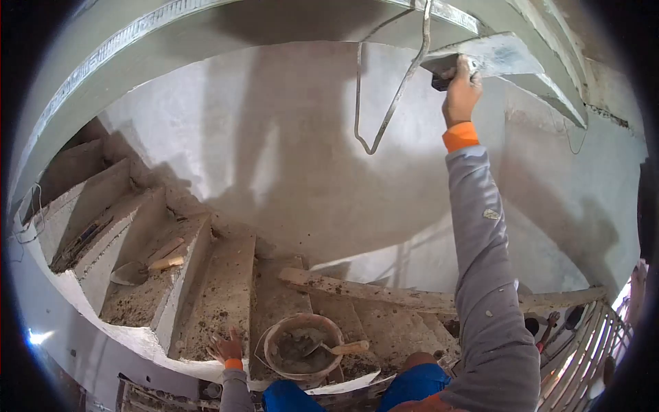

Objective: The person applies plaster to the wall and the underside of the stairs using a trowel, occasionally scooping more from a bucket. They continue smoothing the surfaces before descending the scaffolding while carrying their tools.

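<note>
My right hand (463, 93) is raised at the upper right, wrapped round the dark handle of a plastering trowel (504, 56). The broad, grey-smeared blade is up against the edge of the curved concrete overhead (549, 93). Low down, my left hand (226, 347) has its fingers spread on a dirty stair step (223, 295). Just right of it stands a bucket (285, 374) of wet mortar (295, 343). A pointing trowel with a wooden handle (350, 348) lies in the bucket, its blade in the mortar.
Winding concrete steps rise leftward, with another trowel (130, 273) on one. A bent metal rod (395, 110) hangs from overhead. A long wooden plank (384, 294) lies across the steps by the curved wall (295, 165). Another person (546, 333) is below right, near wooden slats (576, 357).
</note>
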